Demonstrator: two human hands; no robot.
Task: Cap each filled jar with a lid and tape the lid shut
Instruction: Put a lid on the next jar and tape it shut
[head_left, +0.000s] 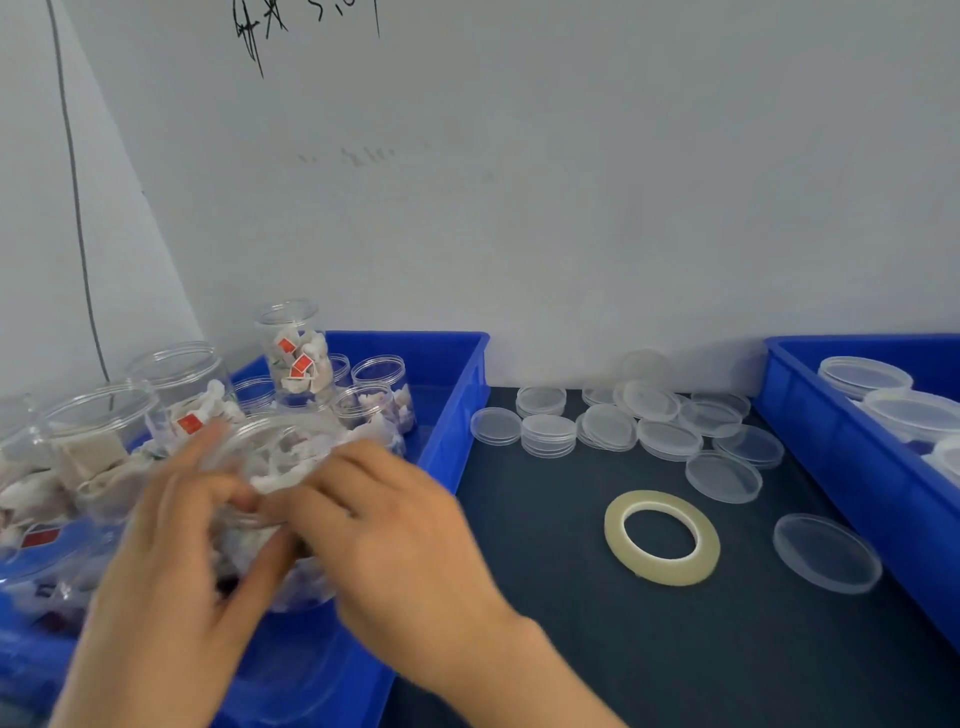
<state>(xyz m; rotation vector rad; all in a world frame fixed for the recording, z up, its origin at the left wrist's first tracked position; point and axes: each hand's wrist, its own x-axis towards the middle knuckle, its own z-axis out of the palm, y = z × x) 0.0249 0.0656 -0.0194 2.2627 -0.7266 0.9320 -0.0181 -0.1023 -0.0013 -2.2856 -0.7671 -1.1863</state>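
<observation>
Gripped by left hand (171, 525) & right hand (389, 525): clear jar (278, 457) of white sachets (283, 470), over blue bin (457, 374), left edge of tabletop (571, 649).

The left bin (452, 374) and right bin (831, 441) are shown in bright blue, the surface (571, 623) in dark grey-blue. The front jar (280, 447) is seen clear, filled with white sachets (291, 470); red tags (300, 366) are picked out behind. The lids (722, 477) are rendered transparent, the tape roll (613, 525) pale yellow. Black handwriting (260, 26) is scrawled on the off-white wall (571, 208).
</observation>
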